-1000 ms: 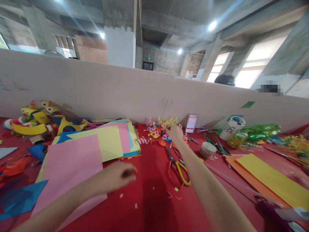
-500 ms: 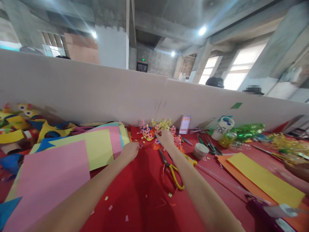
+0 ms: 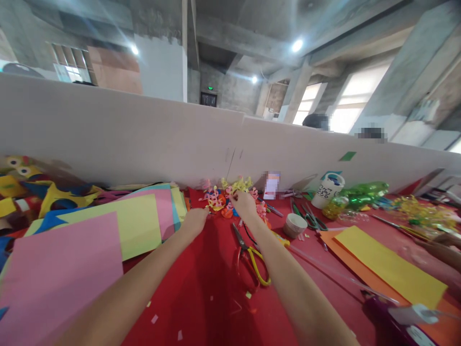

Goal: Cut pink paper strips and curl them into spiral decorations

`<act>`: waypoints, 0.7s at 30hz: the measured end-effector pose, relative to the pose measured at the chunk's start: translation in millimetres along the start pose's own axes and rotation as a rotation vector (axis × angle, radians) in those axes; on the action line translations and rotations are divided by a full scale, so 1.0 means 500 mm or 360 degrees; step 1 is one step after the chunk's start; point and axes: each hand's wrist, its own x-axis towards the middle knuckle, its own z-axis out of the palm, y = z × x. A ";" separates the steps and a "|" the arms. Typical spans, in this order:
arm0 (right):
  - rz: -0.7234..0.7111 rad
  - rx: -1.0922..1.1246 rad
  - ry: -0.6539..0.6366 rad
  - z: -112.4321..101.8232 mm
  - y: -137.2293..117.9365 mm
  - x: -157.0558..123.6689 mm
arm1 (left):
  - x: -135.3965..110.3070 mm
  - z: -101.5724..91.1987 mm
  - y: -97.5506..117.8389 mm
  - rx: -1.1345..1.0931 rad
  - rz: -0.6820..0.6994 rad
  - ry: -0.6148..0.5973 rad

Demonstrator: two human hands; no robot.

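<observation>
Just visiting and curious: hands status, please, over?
At curled paper pile: left hand, right hand; fingers' grip unclear. Beside right forearm: scissors, not blocking.

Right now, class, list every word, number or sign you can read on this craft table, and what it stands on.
Nothing can be read clearly.
White bottle: black writing, too blurred to read.
Small card leaning on the partition: blurred out.
Distant green sign: too small to read.

Nothing reads clearly. The white bottle (image 3: 327,191), far right on the worktop (image 3: 212,283), bears dark lettering too small to make out. The green lit sign (image 3: 210,88) over the far doorway is equally illegible.
</observation>
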 end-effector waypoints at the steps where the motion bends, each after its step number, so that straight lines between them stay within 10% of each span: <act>1: 0.0002 0.0000 -0.0005 -0.002 0.000 0.004 | 0.004 -0.005 0.002 0.0017 0.0026 -0.0004; 12: 0.0127 0.0029 0.0059 -0.020 0.018 0.015 | 0.059 -0.024 0.062 0.0079 0.0370 0.0005; 21: 0.0172 0.0036 0.0163 -0.049 0.034 -0.106 | 0.049 0.005 0.047 0.0041 0.0378 0.0038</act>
